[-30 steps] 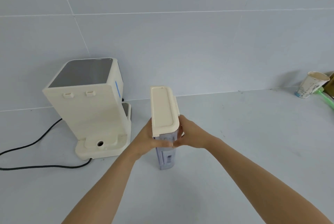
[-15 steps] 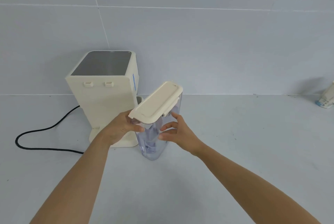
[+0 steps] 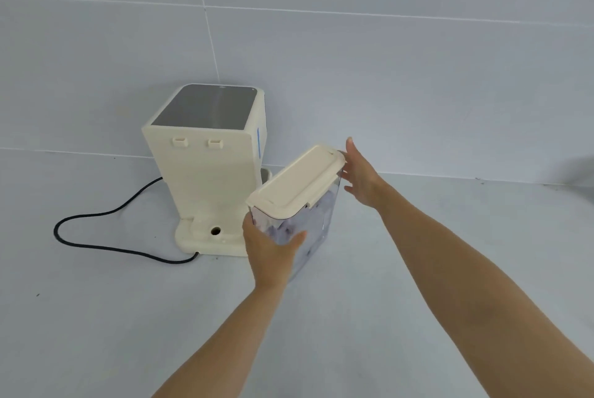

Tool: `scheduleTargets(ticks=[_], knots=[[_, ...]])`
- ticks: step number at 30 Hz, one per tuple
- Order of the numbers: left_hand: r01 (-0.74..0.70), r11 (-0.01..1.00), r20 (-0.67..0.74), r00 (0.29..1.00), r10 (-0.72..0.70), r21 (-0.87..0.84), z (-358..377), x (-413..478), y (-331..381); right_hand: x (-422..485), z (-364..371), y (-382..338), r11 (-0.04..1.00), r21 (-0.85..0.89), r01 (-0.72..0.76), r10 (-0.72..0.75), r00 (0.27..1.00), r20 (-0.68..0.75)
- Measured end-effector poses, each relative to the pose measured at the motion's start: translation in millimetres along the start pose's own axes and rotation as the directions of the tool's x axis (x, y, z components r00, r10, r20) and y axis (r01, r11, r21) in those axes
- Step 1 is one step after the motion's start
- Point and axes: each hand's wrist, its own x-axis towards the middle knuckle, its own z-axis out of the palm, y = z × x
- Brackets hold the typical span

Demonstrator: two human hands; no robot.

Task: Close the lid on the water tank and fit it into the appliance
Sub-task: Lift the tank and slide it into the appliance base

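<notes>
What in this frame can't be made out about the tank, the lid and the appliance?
Head view only:
- Water tank base: hidden by left hand.
- Lid far-end latch: covered by right hand.
- Tank contents: blurred through the clear wall.
- Appliance front: faces away.

Left hand (image 3: 270,249) grips clear water tank (image 3: 316,224), cream lid (image 3: 297,180) shut; right hand (image 3: 361,177) open at far end; appliance (image 3: 205,169) just beside.

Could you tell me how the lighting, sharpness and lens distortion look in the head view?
Head view: soft, even light, faint shadows under the appliance and black cable; mild sheen on its grey top; wall tile lines bow from the wide lens; clear water tank slightly smeared, left hand and right hand fairly sharp.
</notes>
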Motion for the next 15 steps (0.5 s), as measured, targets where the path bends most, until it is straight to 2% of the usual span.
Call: scheduleTargets(ticks=[3,7,11,15], knots=[[-0.017,0.999,-0.018,1.0,0.017,0.027,4.8,4.1,-2.0,9.9,9.3,0.8,0.999,0.05,-0.008,0.005,0.998,0.058],[-0.036,0.989,0.006,0.999,0.035,0.143,-7.3,15.4,-9.7,7.3,5.9,6.8,1.0,0.019,0.025,-0.027,0.992,0.119],[-0.059,0.987,0.108,0.993,0.043,0.151,-26.1,36.0,-8.2,-2.2,3.1,14.9,0.998,-0.031,0.046,-0.039,0.983,0.179],[-0.022,0.993,0.254,0.967,-0.008,0.115,-43.4,60.2,-9.6,-17.8,5.4,18.8,0.981,-0.102,0.166,-0.14,0.965,0.222]])
